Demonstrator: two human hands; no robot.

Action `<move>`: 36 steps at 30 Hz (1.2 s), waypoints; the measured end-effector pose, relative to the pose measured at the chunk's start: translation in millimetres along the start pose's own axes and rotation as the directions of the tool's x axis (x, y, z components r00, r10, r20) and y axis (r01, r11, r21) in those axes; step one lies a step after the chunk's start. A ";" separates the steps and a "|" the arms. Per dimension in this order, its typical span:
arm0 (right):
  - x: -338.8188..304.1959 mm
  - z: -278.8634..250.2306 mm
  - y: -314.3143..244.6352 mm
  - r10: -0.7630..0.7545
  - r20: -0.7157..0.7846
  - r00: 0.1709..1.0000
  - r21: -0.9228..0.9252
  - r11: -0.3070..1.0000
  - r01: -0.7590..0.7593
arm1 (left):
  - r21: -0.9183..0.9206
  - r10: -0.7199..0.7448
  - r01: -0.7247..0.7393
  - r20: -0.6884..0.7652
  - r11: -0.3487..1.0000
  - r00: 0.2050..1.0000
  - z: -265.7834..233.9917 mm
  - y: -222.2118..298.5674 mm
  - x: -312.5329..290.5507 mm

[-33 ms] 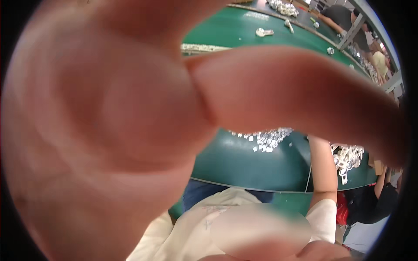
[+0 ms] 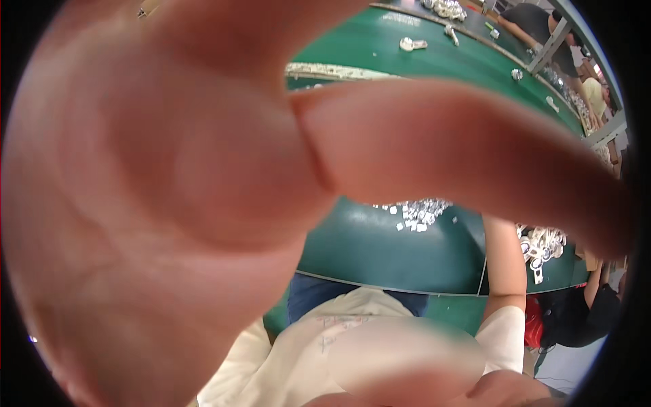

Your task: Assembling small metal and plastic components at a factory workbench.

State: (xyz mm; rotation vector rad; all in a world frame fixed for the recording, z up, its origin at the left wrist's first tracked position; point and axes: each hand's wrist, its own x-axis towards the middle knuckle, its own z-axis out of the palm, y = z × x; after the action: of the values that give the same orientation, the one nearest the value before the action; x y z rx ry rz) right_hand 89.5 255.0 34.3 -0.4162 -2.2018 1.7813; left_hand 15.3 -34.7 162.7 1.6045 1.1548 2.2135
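Observation:
My left hand (image 2: 176,169) is very close to the camera and blurred, its palm covering the left half of the view. Its thumb stretches across to the right, apart from the other fingers, which run out of the picture at the top. No object shows in the palm. My right forearm (image 2: 503,264) reaches forward over the green table (image 2: 393,254); the hand at its end is hidden behind the left thumb. Small shiny silver-white pieces (image 2: 422,216) lie in a pile left of that forearm. Right of it is a heap of white parts with round ends (image 2: 540,247).
Beyond the thumb, a green surface (image 2: 352,47) carries a few scattered white parts (image 2: 412,44). A pale rail (image 2: 339,70) runs along it. Grey metal posts (image 2: 550,44) stand at the far right. Co-workers are there, one in dark clothing (image 2: 529,24), another in black (image 2: 576,319) at lower right.
The view has shifted very slightly, and the table's near edge sits a little higher. My left hand stays over the camera; my right forearm keeps nearly the same place.

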 end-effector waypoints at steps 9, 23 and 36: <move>16.3 59.2 -9.6 -0.048 0.353 0.934 -0.629 0.727 0.275 | 0.267 -0.220 0.288 -0.258 0.920 0.941 -53.1 -42.1 -9.2; 5.1 74.5 0.9 -0.164 0.422 0.892 -0.673 0.603 0.429 | 0.935 -0.744 0.337 -0.145 0.113 0.653 -62.0 -131.3 -71.1; -30.4 30.4 -31.0 -0.011 0.290 0.957 0.290 0.954 -0.077 | 0.033 -0.757 0.769 -0.153 0.638 0.635 -1.2 -134.2 -47.1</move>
State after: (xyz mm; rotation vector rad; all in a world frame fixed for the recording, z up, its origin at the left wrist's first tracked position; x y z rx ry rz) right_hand 104.1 209.7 57.5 -0.1323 -2.0556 2.2748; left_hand -5.3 30.8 38.1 0.7287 1.6076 1.6878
